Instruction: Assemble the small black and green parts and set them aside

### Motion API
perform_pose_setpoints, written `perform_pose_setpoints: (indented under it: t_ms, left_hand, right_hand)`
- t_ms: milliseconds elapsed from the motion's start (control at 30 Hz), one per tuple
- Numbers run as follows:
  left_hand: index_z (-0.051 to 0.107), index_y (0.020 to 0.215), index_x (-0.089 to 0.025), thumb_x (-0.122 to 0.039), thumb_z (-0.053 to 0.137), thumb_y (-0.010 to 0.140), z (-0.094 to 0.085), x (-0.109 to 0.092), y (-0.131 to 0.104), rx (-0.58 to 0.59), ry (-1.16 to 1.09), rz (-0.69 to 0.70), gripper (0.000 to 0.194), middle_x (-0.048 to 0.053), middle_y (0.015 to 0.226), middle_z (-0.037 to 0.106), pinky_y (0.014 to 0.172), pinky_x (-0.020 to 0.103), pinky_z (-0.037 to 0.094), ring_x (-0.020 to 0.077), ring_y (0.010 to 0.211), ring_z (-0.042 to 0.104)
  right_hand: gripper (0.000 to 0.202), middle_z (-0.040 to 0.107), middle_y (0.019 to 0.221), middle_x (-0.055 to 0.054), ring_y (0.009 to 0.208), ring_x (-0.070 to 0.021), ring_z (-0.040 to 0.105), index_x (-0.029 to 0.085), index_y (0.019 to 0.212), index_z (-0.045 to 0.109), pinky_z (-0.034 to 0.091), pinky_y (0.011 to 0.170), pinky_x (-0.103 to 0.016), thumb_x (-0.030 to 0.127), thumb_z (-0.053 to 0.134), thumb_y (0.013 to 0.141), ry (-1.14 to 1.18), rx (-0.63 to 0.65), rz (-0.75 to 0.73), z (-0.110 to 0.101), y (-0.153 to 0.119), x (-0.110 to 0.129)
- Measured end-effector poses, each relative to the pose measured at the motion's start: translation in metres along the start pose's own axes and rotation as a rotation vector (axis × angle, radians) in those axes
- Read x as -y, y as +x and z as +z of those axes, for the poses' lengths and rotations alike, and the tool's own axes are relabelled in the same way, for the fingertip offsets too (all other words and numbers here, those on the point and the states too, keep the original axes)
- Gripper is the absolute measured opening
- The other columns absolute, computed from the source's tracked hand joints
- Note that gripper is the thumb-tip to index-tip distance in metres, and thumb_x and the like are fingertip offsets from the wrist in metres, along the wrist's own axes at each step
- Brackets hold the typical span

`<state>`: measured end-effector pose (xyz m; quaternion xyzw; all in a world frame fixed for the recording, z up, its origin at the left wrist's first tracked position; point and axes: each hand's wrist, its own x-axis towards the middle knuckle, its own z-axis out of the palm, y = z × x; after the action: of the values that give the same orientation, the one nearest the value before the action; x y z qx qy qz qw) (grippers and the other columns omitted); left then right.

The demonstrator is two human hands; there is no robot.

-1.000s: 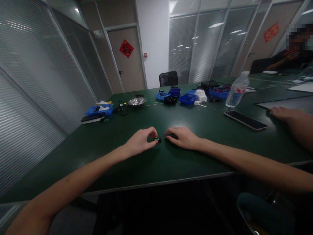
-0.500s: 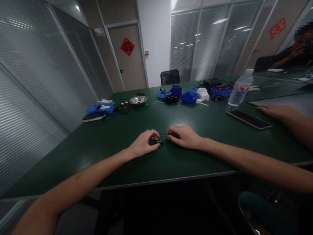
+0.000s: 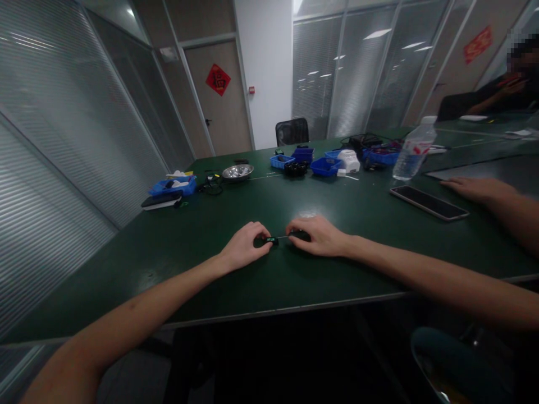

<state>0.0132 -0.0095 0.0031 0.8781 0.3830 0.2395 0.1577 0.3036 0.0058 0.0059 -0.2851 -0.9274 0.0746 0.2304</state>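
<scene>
My left hand (image 3: 244, 247) rests low over the green table (image 3: 202, 297), its fingers closed on a small black part with green on it (image 3: 273, 240). What kind of part it is cannot be made out at this size. Opposite it, my right hand (image 3: 323, 235) is curled round a screwdriver (image 3: 300, 234) with a dark handle. The thin metal shaft points left, and its tip is at or very near the black part; whether they touch I cannot tell.
A phone (image 3: 428, 202) and a water bottle (image 3: 415, 150) stand to the right, beside another person's hand (image 3: 478, 189) on a laptop (image 3: 501, 167). Farther back are blue trays (image 3: 326, 166), a metal bowl (image 3: 238, 174) and cables. A notebook (image 3: 162, 201) lies at the left.
The black part has shifted slightly left and up in my left hand. The screwdriver's shaft, level before, now slants down a little toward the part, closer to it.
</scene>
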Motion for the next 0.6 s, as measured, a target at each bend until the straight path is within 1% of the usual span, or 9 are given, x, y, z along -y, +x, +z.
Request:
perform_pose_setpoints:
  t_ms: [400,600]
  left_hand:
    - [0.073,0.105,-0.019,-0.037,0.067,0.100,-0.0028,-0.0022,-0.0006,0.022,-0.001,-0.013,0.019,0.008,0.104,0.070,0.086,0.039,0.051,0.0263,0.100,0.063]
    - [0.073,0.105,-0.019,-0.037,0.067,0.101,-0.0020,-0.0005,-0.0009,0.022,0.000,-0.005,0.020,0.008,0.105,0.070,0.085,0.038,0.051,0.0258,0.099,0.063]
  right_hand:
    - [0.022,0.076,0.108,-0.006,0.083,-0.0191,0.067,0.021,0.118,0.069,0.044,0.075,-0.033,0.036,0.058,0.106,0.022,0.043,0.012,-0.0028,0.0010,0.0025]
    - [0.022,0.076,0.105,-0.006,0.082,-0.0193,0.067,0.021,0.117,0.069,0.043,0.073,-0.033,0.037,0.059,0.105,0.007,0.048,0.011,-0.0021,0.0008,0.0012]
